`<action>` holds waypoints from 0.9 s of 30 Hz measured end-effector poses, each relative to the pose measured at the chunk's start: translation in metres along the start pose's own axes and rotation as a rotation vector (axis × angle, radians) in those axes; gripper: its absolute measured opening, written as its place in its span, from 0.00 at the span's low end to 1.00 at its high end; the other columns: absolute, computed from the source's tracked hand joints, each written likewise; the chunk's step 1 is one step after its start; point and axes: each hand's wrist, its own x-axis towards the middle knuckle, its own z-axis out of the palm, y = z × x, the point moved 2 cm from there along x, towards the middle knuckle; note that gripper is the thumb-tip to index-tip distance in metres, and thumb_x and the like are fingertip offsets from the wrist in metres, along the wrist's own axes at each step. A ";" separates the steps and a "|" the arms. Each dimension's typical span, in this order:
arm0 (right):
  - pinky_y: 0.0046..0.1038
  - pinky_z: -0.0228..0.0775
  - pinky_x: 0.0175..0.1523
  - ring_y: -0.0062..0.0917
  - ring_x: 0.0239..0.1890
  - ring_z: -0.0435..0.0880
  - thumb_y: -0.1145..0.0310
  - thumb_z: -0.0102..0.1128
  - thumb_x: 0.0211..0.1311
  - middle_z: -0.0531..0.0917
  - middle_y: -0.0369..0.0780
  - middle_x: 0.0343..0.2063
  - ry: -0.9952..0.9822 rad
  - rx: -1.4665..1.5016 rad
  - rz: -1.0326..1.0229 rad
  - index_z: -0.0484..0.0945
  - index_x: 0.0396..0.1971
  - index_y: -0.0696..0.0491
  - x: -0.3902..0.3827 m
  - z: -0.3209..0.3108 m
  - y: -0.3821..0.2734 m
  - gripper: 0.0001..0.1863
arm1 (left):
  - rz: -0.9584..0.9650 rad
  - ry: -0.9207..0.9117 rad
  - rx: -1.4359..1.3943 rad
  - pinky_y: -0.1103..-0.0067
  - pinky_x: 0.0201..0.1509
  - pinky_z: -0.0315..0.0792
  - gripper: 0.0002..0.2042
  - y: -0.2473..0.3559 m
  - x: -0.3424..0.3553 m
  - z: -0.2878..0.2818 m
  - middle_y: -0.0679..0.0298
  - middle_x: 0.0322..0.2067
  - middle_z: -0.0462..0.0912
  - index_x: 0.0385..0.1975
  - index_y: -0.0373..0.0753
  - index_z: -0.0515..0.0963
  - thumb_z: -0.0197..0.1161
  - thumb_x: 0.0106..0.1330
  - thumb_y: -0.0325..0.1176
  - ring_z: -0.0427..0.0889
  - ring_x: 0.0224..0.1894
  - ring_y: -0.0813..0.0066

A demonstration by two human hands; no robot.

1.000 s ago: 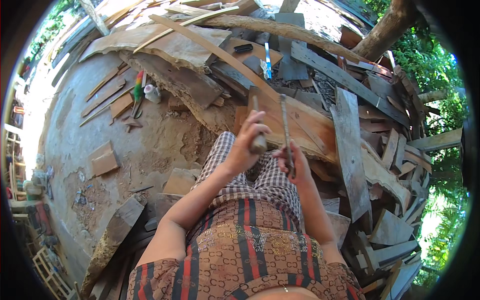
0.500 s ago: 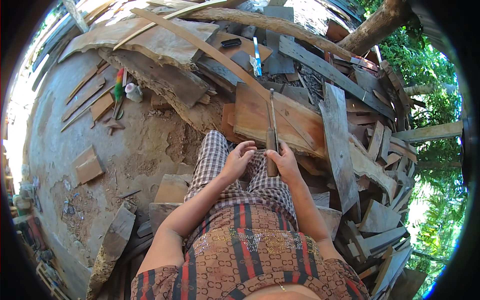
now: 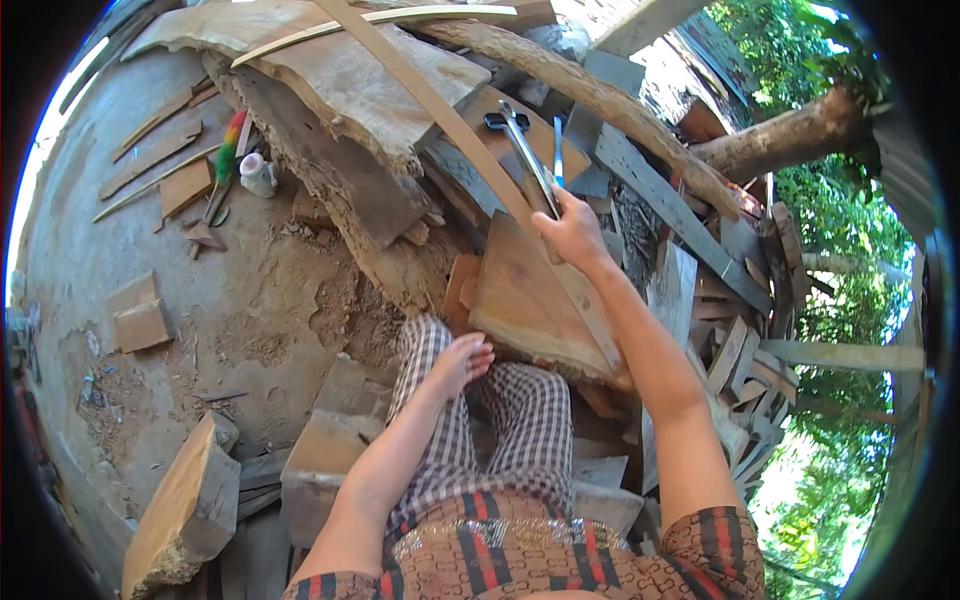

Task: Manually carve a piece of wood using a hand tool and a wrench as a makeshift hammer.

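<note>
My right hand [image 3: 577, 232] reaches forward over the wood, fingers closed round the wooden handle of a long metal-shafted tool [image 3: 533, 155]. Its shaft points away from me and passes beside or over a small black object [image 3: 497, 121]; I cannot tell whether they touch. Near my knees, my left hand [image 3: 463, 365] holds nothing, its fingers loosely stretched above my checked trousers. Ahead of it lies a broad brown plank [image 3: 535, 290]. A narrow wooden strip [image 3: 430, 100] slants across the plank, below my right forearm. A slim blue-and-white item [image 3: 558, 150] lies just beyond the right hand.
Large rough-edged slabs [image 3: 330, 70] and a long log [image 3: 590, 90] lie ahead. Grey boards [image 3: 680, 210] and offcuts crowd the right. On the concrete floor [image 3: 250, 270] at left are a colourful duster [image 3: 230, 150], a pale container [image 3: 258, 175] and small wood blocks [image 3: 140, 315].
My right hand has carried the wooden-handled tool forward and up, away from my lap. The left hand has stayed near my knees, and the view has shifted.
</note>
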 end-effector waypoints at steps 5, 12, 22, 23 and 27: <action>0.40 0.70 0.48 0.45 0.43 0.79 0.58 0.59 0.43 0.80 0.54 0.36 0.058 -0.302 -0.227 0.74 0.46 0.58 0.147 0.044 0.008 0.28 | -0.125 -0.041 -0.020 0.70 0.50 0.72 0.19 0.015 0.006 0.008 0.59 0.47 0.75 0.56 0.43 0.63 0.53 0.66 0.37 0.75 0.48 0.66; 0.44 0.62 0.56 0.38 0.51 0.75 0.61 0.53 0.52 0.79 0.45 0.45 0.029 -0.458 -0.307 0.71 0.54 0.42 0.299 0.123 -0.026 0.25 | -0.220 -0.127 -0.292 0.67 0.53 0.71 0.21 0.028 0.013 -0.003 0.56 0.51 0.72 0.60 0.47 0.58 0.49 0.69 0.41 0.74 0.51 0.62; 0.43 0.60 0.58 0.37 0.57 0.68 0.55 0.52 0.57 0.72 0.39 0.54 0.167 -0.604 -0.400 0.67 0.58 0.38 0.318 0.154 0.004 0.25 | -0.250 -0.202 -0.388 0.65 0.57 0.67 0.26 0.042 0.018 -0.005 0.55 0.56 0.67 0.63 0.48 0.52 0.49 0.68 0.46 0.71 0.54 0.60; 0.45 0.65 0.55 0.40 0.57 0.68 0.64 0.55 0.57 0.74 0.43 0.51 0.169 -0.519 -0.352 0.72 0.53 0.46 0.298 0.151 -0.031 0.21 | -0.242 -0.178 -0.401 0.65 0.57 0.67 0.27 0.043 0.013 -0.012 0.54 0.56 0.66 0.64 0.48 0.52 0.49 0.68 0.46 0.71 0.54 0.59; 0.54 0.55 0.61 0.41 0.63 0.58 0.62 0.54 0.56 0.66 0.41 0.58 0.040 -0.511 -0.262 0.69 0.56 0.42 0.305 0.136 -0.016 0.25 | -0.258 -0.192 -0.387 0.64 0.57 0.67 0.27 0.040 0.017 -0.006 0.54 0.56 0.67 0.64 0.48 0.51 0.48 0.68 0.46 0.70 0.54 0.59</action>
